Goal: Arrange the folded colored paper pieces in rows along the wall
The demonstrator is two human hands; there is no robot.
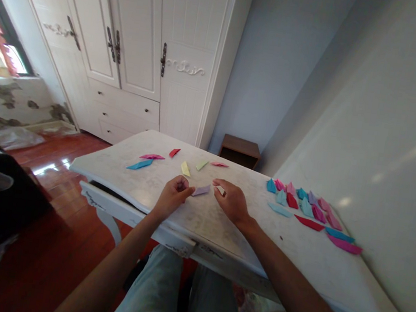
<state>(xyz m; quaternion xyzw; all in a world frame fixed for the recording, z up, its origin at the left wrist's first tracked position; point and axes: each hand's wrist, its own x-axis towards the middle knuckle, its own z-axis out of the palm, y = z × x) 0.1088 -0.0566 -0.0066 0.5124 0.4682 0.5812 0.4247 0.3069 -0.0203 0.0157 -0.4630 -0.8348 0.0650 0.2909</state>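
Note:
A folded lilac paper piece (201,190) is pinched at its left end by my left hand (176,194), just above the table top. My right hand (231,200) is beside the paper's right end, thumb and forefinger apart, with nothing visible between them. Beyond my hands lie loose folded papers: a yellow one (186,168), a light green one (202,165), a red one (174,152) and a pink one (219,164). Farther left are a magenta folded paper (152,156) and a blue folded paper (139,164).
On the right of the white table (241,244), rows of folded paper pieces (306,207) in several colours stand near the wall. A front drawer (135,223) sticks out slightly at my lap. A white wardrobe (195,29) and a small brown cabinet (241,148) are behind the table.

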